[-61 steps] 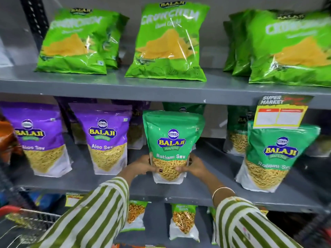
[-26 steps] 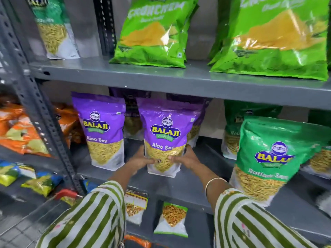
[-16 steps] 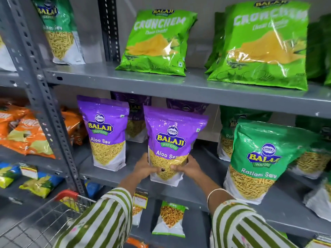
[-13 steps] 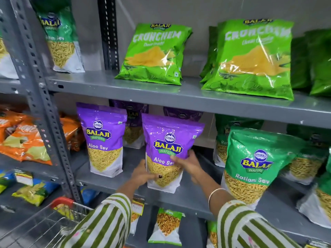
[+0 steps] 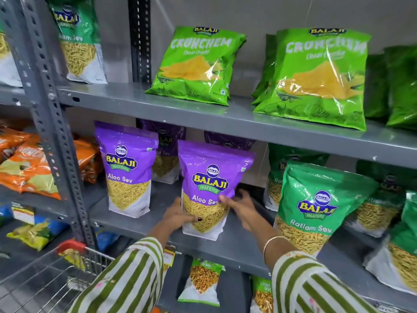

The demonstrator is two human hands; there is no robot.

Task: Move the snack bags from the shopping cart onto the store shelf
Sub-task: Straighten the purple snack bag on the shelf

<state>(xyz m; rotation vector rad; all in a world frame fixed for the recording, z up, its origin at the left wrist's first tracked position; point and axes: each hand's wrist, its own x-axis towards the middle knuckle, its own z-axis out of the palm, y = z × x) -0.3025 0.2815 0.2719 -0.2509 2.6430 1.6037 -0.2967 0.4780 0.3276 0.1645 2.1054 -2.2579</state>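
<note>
Purple Aloo Sev pouch (image 5: pixel 208 188) upright on middle shelf (image 5: pixel 237 247), near front edge. Left hand (image 5: pixel 178 214) clasps lower left side, thumb across front. Right hand (image 5: pixel 242 205) at right edge, fingers spread, contact unclear. Pouch looks light, film glossy and slippery, contents crushable; best held low on both sides.

You have the purple Aloo Sev bag (image 5: pixel 211 188) standing upright near the front edge of the grey middle shelf (image 5: pixel 237 249), between another purple bag (image 5: pixel 126 170) and a green Ratlami Sev bag (image 5: pixel 316 206).
</note>
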